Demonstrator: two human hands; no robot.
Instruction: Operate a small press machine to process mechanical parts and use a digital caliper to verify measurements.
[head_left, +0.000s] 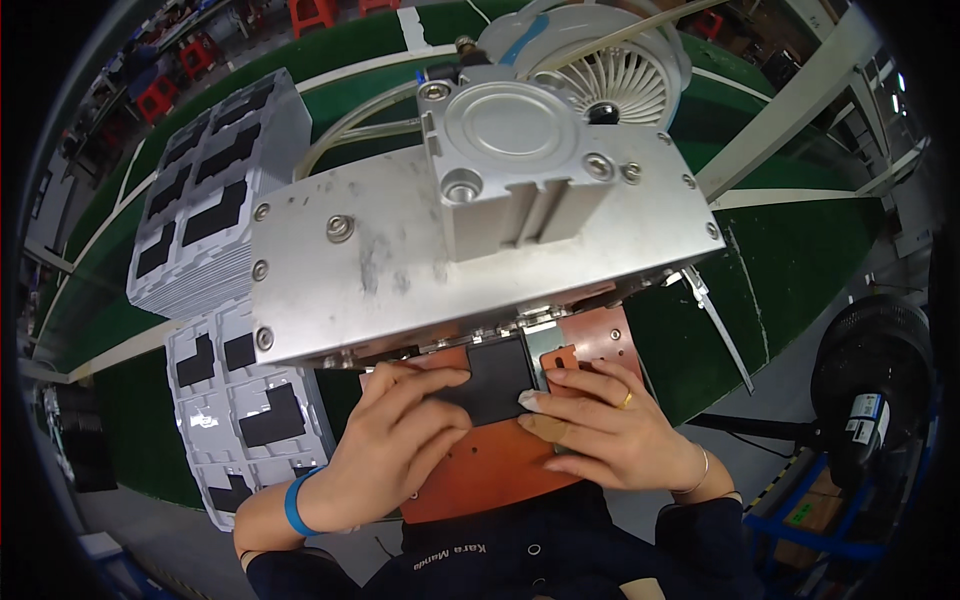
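On the orange fixture plate point(480, 480), left hand point(400, 440) and right hand point(600, 430) press fingertips flat on a black pad point(495, 380), not gripping; pad looks nearly seated under the metal press block point(400, 270). Beyond, trays of black pads point(215, 200) remain unprocessed.

floor: grey concrete point(800, 350) | worktop: green conveyor belt point(790, 260) with white edge rails | far left: red plastic stools point(160, 97) | right: black floor fan point(872, 365) above a blue metal frame point(790, 520) | light: even, bright overhead
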